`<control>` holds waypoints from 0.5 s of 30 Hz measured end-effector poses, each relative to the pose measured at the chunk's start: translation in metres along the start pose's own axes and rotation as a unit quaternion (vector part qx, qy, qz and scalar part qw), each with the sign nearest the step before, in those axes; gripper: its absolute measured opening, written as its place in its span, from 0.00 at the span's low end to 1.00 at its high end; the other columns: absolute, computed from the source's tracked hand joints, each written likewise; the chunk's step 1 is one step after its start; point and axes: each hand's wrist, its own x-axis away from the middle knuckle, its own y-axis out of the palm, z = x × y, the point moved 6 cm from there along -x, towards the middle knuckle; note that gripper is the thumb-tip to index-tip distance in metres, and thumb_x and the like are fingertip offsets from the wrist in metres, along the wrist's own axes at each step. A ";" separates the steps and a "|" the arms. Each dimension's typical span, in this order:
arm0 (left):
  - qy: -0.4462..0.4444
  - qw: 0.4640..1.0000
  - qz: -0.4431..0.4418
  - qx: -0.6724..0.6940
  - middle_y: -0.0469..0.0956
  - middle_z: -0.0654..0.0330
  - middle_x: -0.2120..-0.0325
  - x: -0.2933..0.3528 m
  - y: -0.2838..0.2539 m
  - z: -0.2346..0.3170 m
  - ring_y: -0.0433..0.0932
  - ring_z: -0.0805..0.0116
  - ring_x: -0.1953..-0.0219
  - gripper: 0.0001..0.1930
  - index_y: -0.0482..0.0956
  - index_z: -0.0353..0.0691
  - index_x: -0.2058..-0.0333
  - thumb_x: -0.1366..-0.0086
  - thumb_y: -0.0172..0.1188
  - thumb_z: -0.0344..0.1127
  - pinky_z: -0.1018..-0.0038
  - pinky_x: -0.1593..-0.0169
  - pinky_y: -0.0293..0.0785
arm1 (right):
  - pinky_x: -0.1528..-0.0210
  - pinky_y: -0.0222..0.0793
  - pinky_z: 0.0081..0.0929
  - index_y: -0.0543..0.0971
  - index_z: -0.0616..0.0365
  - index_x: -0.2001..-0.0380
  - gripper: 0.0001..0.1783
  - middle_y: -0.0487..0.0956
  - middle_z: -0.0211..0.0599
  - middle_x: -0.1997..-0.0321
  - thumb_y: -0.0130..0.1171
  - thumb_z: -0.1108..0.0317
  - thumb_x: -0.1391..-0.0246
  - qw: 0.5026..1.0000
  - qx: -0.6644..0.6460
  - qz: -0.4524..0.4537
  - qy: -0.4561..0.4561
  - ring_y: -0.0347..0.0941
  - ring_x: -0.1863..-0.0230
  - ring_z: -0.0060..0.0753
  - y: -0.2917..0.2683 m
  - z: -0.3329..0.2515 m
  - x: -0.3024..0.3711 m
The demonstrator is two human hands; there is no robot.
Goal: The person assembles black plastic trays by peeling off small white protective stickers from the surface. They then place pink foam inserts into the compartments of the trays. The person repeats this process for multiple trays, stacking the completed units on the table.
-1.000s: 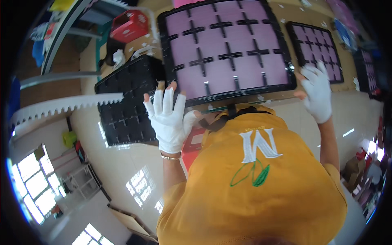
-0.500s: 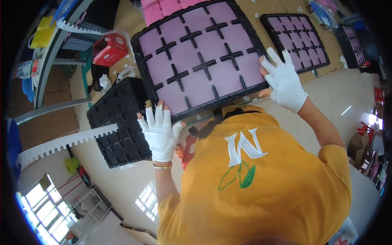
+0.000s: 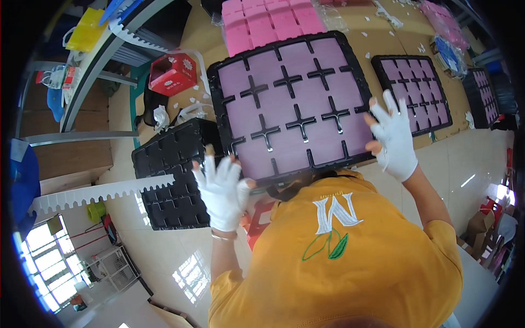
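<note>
A large black plastic tray (image 3: 356, 68) lies in front of me, its compartments parted by black cross-shaped ribs. Flat purple pieces (image 3: 306, 98) that look like foam fill them. My left hand (image 3: 220, 191), in a white glove with bare fingertips, is open beside the tray's near left corner, fingers spread. My right hand (image 3: 395, 139), gloved alike, is open by the near right edge, its thumb close to the rim. Neither hand holds anything; whether the fingertips touch the rim I cannot tell. Left of the tray, partly behind my left hand, stands a black stack of trays (image 3: 175, 145).
Pink foam blocks (image 3: 268, 24) lie beyond the tray. A smaller-looking filled tray (image 3: 383, 68) sits to its right, with another filled tray (image 3: 476, 104) farther right. At the left are a red box (image 3: 178, 82), a metal shelf frame (image 3: 82, 136) and a white toothed strip (image 3: 104, 194).
The view has shifted, so the tray appears lower and farther right. Both hands rested along its edges before; now their fingers are more raised and spread, and the left hand sits farther off the corner.
</note>
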 end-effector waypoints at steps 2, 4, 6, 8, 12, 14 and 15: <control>0.022 0.997 0.075 0.008 0.73 0.54 0.49 -0.043 -0.011 -0.011 0.62 0.42 0.38 0.21 0.77 0.39 0.58 0.40 0.54 0.51 0.43 0.35 0.48 | 0.33 0.45 0.64 0.77 0.62 0.49 0.36 0.69 0.53 0.38 0.46 0.39 0.42 0.996 0.037 0.079 0.008 0.56 0.33 0.66 -0.008 0.014 -0.031; 0.040 0.994 0.104 0.003 0.71 0.52 0.45 -0.090 -0.012 -0.021 0.60 0.43 0.37 0.22 0.76 0.39 0.53 0.40 0.54 0.48 0.44 0.35 0.49 | 0.33 0.46 0.61 0.77 0.61 0.48 0.33 0.70 0.52 0.39 0.49 0.42 0.43 0.992 0.062 0.106 0.013 0.56 0.33 0.64 -0.004 0.030 -0.070; 0.025 0.998 0.059 0.023 0.69 0.51 0.41 -0.122 0.021 -0.043 0.60 0.40 0.36 0.23 0.75 0.41 0.49 0.33 0.50 0.51 0.42 0.36 0.53 | 0.32 0.47 0.57 0.77 0.59 0.47 0.32 0.72 0.46 0.39 0.50 0.43 0.42 0.996 0.063 0.061 -0.002 0.56 0.32 0.58 0.017 0.031 -0.113; 0.047 0.999 0.024 -0.004 0.68 0.55 0.38 -0.144 0.062 -0.057 0.59 0.39 0.35 0.26 0.74 0.44 0.44 0.30 0.44 0.56 0.42 0.35 0.52 | 0.29 0.44 0.56 0.76 0.57 0.44 0.33 0.71 0.39 0.36 0.45 0.41 0.38 0.997 0.075 -0.003 -0.020 0.52 0.29 0.54 0.062 0.038 -0.141; 0.085 0.994 0.019 -0.073 0.68 0.60 0.38 -0.161 0.081 -0.062 0.60 0.39 0.35 0.28 0.74 0.48 0.42 0.30 0.41 0.59 0.42 0.34 0.49 | 0.27 0.41 0.54 0.75 0.55 0.42 0.34 0.69 0.36 0.34 0.41 0.40 0.36 0.994 0.091 -0.066 0.013 0.49 0.27 0.50 0.065 0.059 -0.144; 0.052 0.994 0.011 -0.099 0.70 0.61 0.39 -0.157 0.075 -0.069 0.60 0.39 0.35 0.28 0.74 0.48 0.42 0.30 0.41 0.59 0.40 0.34 0.48 | 0.27 0.40 0.54 0.75 0.55 0.42 0.34 0.69 0.35 0.34 0.41 0.39 0.37 0.989 0.133 -0.059 0.025 0.49 0.27 0.50 0.062 0.069 -0.138; 0.033 0.993 0.006 -0.112 0.70 0.62 0.39 -0.157 0.073 -0.074 0.60 0.39 0.35 0.28 0.74 0.49 0.42 0.30 0.41 0.59 0.39 0.34 0.47 | 0.27 0.39 0.54 0.75 0.55 0.42 0.34 0.69 0.35 0.34 0.41 0.39 0.37 0.986 0.154 -0.056 0.029 0.48 0.27 0.49 0.061 0.071 -0.137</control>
